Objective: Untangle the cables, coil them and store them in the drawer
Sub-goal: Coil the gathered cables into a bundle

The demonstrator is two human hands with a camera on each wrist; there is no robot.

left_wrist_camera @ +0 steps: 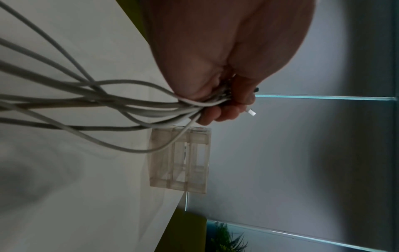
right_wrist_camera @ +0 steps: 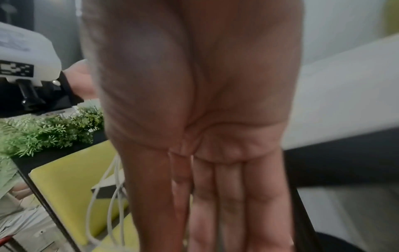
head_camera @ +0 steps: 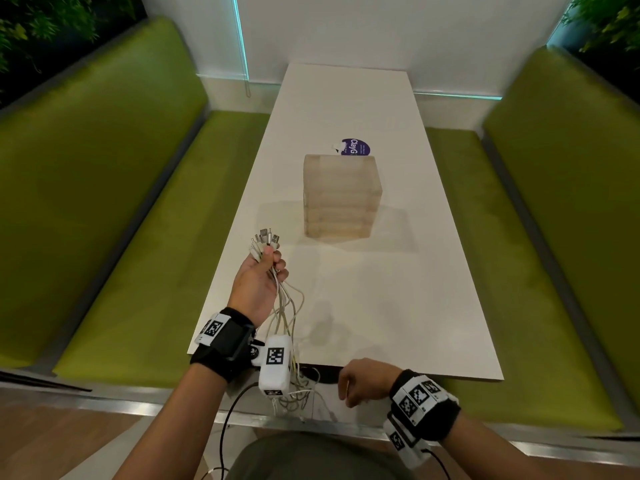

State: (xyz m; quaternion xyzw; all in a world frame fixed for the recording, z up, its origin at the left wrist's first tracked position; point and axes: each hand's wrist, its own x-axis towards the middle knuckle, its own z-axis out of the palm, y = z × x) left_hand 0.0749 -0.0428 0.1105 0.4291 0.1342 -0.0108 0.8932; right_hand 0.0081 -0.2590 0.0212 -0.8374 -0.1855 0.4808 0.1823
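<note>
1. right hand [head_camera: 363, 381] nearest, at 5 o'clock by the worktop [head_camera: 381, 306] near edge; grip loose, fingers straight in the right wrist view, holding nothing.
2. left hand [head_camera: 259, 282] at 7 o'clock, raised, grip pinched round a bunch of white cables [head_camera: 287, 306] just below their plugs [head_camera: 265, 237].
3. cable lengths hang off the near edge in a snarl; far ends hidden.
4. drawer unit [head_camera: 341, 197], translucent, stands mid-worktop at 12 o'clock, drawers look closed.
5. judgement: cables light, limp, smooth-skinned, likely to slip and re-knot; plugs stiff. best hold just behind one plug, draw it out singly.
</note>
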